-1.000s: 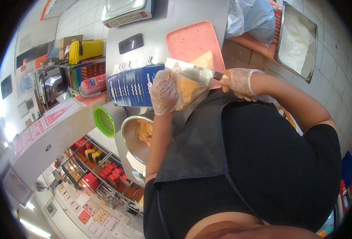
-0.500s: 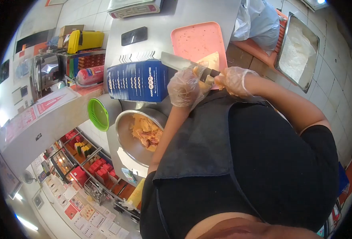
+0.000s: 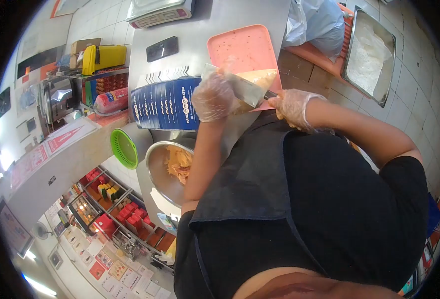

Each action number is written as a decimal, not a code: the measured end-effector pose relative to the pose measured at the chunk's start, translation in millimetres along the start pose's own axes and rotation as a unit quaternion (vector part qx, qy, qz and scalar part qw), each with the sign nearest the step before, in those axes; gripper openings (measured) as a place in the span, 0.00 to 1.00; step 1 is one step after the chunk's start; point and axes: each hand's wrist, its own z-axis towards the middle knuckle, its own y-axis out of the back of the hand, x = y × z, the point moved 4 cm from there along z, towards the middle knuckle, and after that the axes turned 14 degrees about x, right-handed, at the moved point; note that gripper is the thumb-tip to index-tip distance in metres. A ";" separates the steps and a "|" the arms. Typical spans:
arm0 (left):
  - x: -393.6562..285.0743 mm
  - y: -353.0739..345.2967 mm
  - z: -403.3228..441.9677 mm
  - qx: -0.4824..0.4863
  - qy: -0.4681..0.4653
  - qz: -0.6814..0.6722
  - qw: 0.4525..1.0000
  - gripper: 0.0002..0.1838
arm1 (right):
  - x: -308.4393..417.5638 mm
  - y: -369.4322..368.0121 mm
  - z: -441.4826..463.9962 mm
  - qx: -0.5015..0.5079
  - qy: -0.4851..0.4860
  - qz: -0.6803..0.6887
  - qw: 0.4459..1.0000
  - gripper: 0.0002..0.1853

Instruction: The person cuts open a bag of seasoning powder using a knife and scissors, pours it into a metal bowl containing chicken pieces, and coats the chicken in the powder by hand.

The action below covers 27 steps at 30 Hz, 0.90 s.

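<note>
Cleaver (image 3: 250,91): broad flat metal blade, greyish sheen, short dark handle; it is lying aslant above the near part of the pink tray, its face passing over a pale yellow piece (image 3: 261,78) whose material cannot be told.

Tray (image 3: 241,46): pink, smooth, rounded corners, small specks scattering across its surface; it is resting on a brushed-metal table (image 3: 200,35).

Carton (image 3: 166,107): blue card, white lettering and wavy lines, a row of chevrons marking its pale far side; it is standing just beside the left hand.

Bowl (image 3: 156,180): round, polished metal, holding moist, lumpy orange-tan pieces (image 3: 178,160); the left forearm is partly covering it.

Basket (image 3: 124,148): bright green, slotted, round-rimmed, sitting near the bowl.

Phone (image 3: 162,49): black, glossy slab, lying flat.

Right hand (image 3: 294,107): clear crinkled glove; fingers are closing firmly round the cleaver's handle, the forearm reaching in from the right, elbow bending outward.

Left hand (image 3: 214,99): matching clear glove; the forearm is rising nearly straight, the hand pressing close against the blade's far end. Its fingers are partly hiding behind the metal, so whether they are gripping anything cannot be told.
</note>
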 end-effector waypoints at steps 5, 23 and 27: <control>-29.6 -10.0 5.6 0.025 -0.029 -0.014 0.999 0.03 | 1.4 -1.4 18.3 -0.022 0.012 -0.112 0.993 0.12; 2.5 -24.5 30.1 0.063 -0.053 0.034 0.996 0.09 | 9.6 11.0 27.3 -0.040 0.059 -0.185 0.980 0.18; 50.3 -16.3 41.6 0.052 0.021 0.063 0.996 0.09 | -0.2 -12.8 47.0 -0.012 0.075 -0.327 0.942 0.13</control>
